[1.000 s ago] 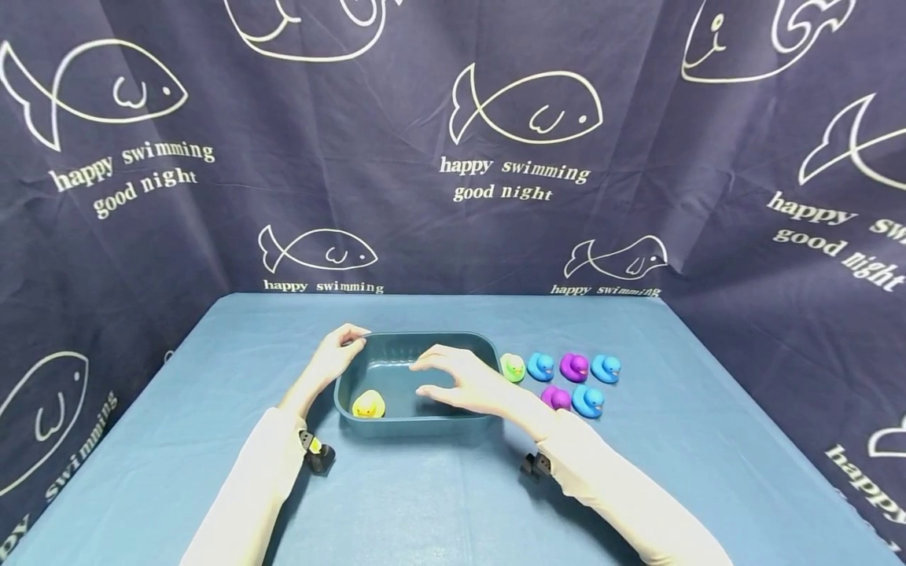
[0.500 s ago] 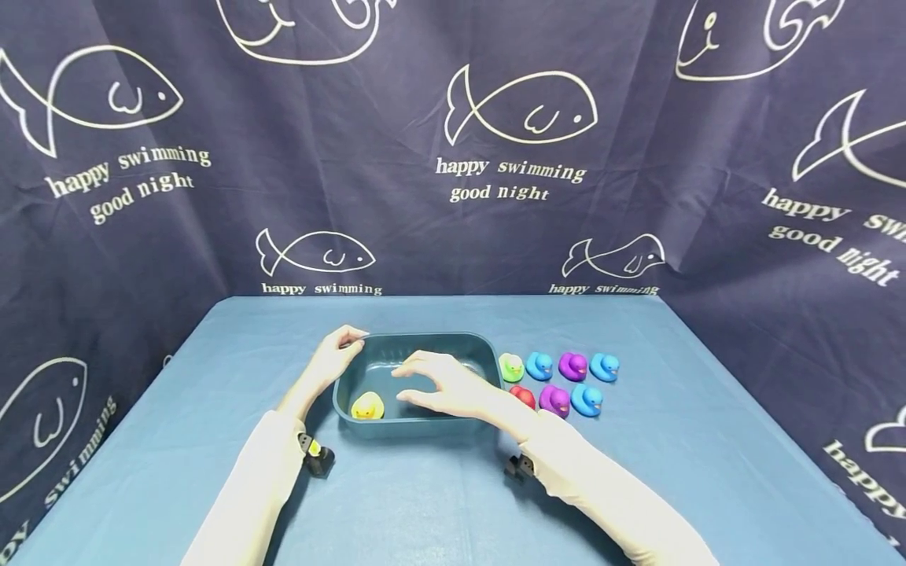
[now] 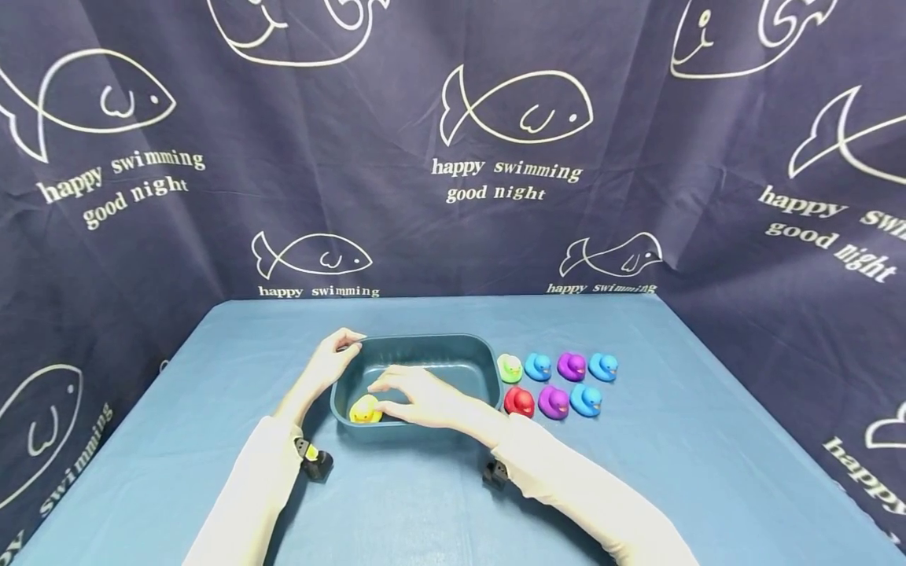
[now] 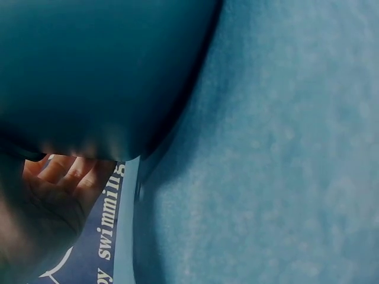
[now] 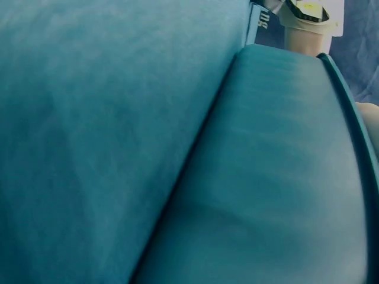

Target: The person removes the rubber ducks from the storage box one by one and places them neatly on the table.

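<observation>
A dark teal rectangular bin (image 3: 453, 346) stands on the table, and one yellow rubber duck (image 3: 364, 410) sits in its near left corner. At the far left corner, my left hand (image 3: 327, 362) grips the bin's rim. In the left wrist view, the fingers (image 4: 86, 177) of that hand reach behind the bin's wall. My right hand (image 3: 428, 399) is over the inside of the bin, its thumb and fingers spread apart. Its thumb tip is right at the duck's right side, and its index finger lies just beyond the duck. The right wrist view mostly shows the bin's outer wall (image 5: 266, 177).
Right of the bin, rubber ducks lie in two rows: a green duck (image 3: 510, 368), a red duck (image 3: 520, 402), two purple ducks (image 3: 554, 402) and several blue ducks (image 3: 586, 400). A blue cloth covers the table (image 3: 425, 503); a dark printed curtain (image 3: 396, 181) hangs around it.
My right hand has moved left across the bin to the yellow duck, uncovering the red duck. The left hand has stayed on the rim. The head view has shifted slightly.
</observation>
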`<move>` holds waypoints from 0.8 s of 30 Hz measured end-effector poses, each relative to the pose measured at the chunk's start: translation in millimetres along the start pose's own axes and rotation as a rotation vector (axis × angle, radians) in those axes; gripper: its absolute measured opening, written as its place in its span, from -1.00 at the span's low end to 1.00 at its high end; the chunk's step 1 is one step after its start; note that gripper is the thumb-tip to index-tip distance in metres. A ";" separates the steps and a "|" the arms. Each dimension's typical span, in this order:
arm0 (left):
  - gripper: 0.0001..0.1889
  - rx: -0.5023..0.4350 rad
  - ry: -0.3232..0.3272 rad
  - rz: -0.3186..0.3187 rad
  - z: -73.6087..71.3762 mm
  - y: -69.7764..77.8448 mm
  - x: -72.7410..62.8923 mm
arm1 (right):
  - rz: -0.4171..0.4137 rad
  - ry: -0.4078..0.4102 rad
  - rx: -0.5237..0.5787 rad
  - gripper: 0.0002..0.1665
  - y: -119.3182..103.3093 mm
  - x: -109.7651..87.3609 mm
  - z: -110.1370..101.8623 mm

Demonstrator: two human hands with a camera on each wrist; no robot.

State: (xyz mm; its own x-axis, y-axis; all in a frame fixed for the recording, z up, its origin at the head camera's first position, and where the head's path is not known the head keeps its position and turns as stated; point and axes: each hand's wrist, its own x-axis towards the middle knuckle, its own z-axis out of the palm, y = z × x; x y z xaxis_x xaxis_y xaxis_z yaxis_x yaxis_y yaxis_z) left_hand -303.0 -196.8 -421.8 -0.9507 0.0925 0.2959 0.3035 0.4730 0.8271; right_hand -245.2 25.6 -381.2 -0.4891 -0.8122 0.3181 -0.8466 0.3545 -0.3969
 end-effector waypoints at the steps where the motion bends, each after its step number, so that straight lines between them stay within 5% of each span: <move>1: -0.78 -0.004 -0.001 0.003 -0.1 -0.5 0.4 | -0.003 -0.001 0.003 -0.64 0.2 1.1 1.2; 24: -0.78 0.002 -0.003 0.002 -2.2 6.1 -2.1 | 0.003 -0.027 0.226 -0.66 8.0 9.7 14.3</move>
State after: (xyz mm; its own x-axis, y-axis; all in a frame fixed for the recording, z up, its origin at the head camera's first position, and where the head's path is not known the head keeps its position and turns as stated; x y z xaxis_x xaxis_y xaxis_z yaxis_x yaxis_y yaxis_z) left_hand -299.0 -196.0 -416.3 -0.9503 0.0958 0.2963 0.3053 0.4742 0.8258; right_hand -253.6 13.9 -393.6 -0.4828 -0.8248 0.2944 -0.7755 0.2465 -0.5813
